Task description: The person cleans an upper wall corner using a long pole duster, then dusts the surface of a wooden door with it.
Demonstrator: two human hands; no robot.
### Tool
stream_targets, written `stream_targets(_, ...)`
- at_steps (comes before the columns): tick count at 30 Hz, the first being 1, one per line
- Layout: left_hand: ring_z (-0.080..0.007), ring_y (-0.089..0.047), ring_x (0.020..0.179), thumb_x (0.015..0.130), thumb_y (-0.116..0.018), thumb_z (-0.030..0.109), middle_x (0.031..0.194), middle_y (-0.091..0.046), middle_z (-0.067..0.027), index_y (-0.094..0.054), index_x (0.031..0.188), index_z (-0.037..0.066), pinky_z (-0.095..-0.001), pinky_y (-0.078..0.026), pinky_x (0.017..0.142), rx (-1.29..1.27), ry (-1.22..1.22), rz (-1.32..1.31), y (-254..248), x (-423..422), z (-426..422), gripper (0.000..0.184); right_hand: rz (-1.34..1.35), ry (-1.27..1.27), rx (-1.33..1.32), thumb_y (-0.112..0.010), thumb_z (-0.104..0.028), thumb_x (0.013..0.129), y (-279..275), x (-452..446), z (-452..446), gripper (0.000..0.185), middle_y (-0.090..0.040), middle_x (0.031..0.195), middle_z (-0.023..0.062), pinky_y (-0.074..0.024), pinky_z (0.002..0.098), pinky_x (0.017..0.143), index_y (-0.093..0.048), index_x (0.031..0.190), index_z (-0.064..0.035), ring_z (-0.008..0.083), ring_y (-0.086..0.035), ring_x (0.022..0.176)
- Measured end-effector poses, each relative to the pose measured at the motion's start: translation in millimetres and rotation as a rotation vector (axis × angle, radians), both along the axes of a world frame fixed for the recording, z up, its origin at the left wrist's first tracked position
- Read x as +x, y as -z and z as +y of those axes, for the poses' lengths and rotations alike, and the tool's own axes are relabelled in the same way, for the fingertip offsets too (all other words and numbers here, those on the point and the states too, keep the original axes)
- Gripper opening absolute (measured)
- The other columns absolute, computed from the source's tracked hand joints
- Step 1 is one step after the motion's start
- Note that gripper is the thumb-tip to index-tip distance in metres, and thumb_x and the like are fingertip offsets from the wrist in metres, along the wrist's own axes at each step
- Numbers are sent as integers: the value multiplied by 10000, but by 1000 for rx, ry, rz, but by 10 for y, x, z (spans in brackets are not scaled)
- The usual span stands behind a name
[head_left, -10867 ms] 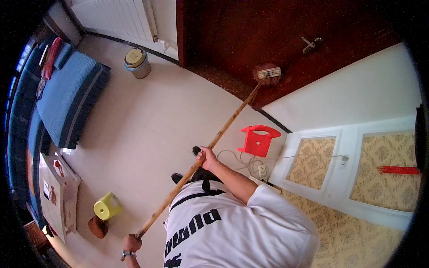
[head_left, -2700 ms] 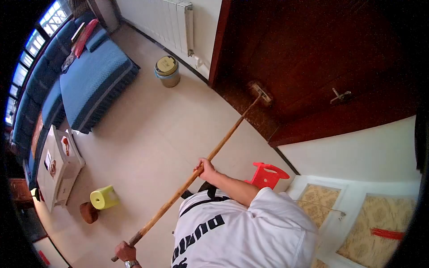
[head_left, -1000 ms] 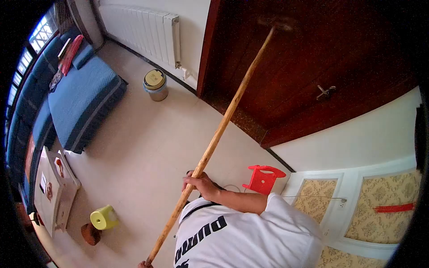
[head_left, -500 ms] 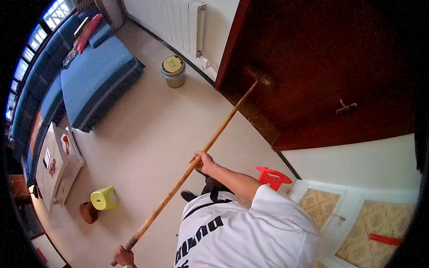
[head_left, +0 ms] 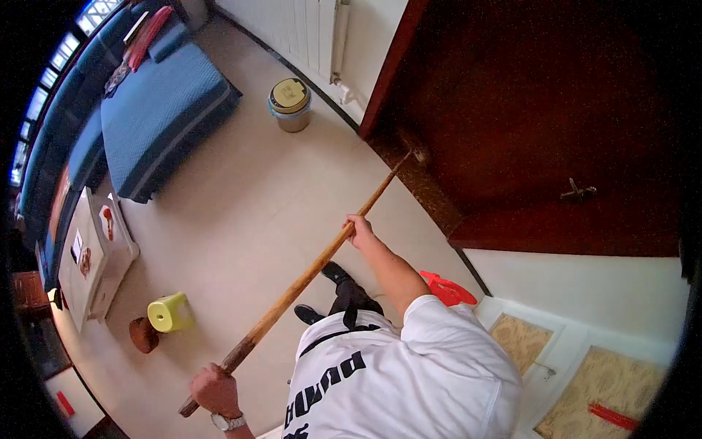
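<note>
A long wooden pole (head_left: 292, 293) runs diagonally from the lower left to a dark, blurred head (head_left: 417, 148) at the foot of the dark red door (head_left: 526, 132). My left hand (head_left: 216, 390), with a watch on its wrist, is wrapped round the pole near its darker lower end. Farther up the shaft, my right hand (head_left: 357, 230) grips it with the arm stretched out. The speckled brown threshold (head_left: 424, 192) lies just below the pole's head. Whether the head touches the door or the threshold cannot be made out.
A lidded bin (head_left: 290, 106) stands near the radiator (head_left: 303, 36). Blue sofa (head_left: 161, 117) and pale table (head_left: 89, 263) are at left. A yellow stool (head_left: 170, 312) stands beside a brown object (head_left: 143, 335). A red chair (head_left: 447, 288) is partly hidden by my sleeve.
Since one second ago, the pole's head has come down from high on the door to its foot. My right arm has stretched forward, and my left hand has come fully into view. The view has shifted.
</note>
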State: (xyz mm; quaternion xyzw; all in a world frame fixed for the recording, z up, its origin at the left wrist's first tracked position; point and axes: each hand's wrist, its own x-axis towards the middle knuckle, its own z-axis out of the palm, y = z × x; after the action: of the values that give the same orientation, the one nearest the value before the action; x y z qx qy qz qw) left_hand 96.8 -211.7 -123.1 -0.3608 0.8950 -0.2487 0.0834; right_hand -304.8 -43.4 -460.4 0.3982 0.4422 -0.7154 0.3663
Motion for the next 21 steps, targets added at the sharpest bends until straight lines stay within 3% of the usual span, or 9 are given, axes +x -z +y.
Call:
stream_targets(5, -253, -516, 521, 660, -574, 96, 553, -497, -65, -470, 564, 109, -372, -403, 533, 105, -44, -4, 257, -57, 47, 143, -31, 4, 2, -597, -52, 772, 22, 108, 106, 116, -518, 680, 62, -531, 334, 587, -484, 800, -48, 196, -548, 602)
stream_targets(11, -253, -521, 524, 656, -592, 119, 551, -510, -71, -498, 572, 111, -377, -401, 535, 117, -20, 2, 555, 296, -80, 127, -46, -20, 27, -617, -109, 763, 286, 435, 152, 167, -518, 692, 70, -543, 347, 547, -479, 824, -38, 202, -553, 582)
stream_targets(17, -254, -520, 523, 643, -605, 123, 537, -510, -69, -497, 547, 112, -376, -396, 534, 174, -72, 0, 881, 1070, 5, 144, -109, -90, 196, -607, -107, 752, 167, 892, 147, 165, -520, 665, 76, -536, 348, 505, -476, 828, -43, 215, -550, 553)
stream_targets(19, -271, -537, 527, 628, -610, 120, 538, -528, -83, -506, 543, 105, -384, -410, 533, 233, -128, -40, 960, 1390, 28, 135, -62, -231, 236, -607, -102, 746, 137, 1117, 150, 142, -546, 635, 88, -536, 354, 490, -502, 822, -44, 227, -563, 529)
stream_targets(21, -292, -556, 538, 608, -624, 131, 551, -550, -101, -516, 548, 93, -401, -428, 522, 374, -278, -80, 996, 1644, 60, 130, -91, -266, 234, -605, -121, 759, 0, 1295, 112, 182, -567, 695, 109, -528, 364, 543, -486, 878, -52, 232, -587, 602)
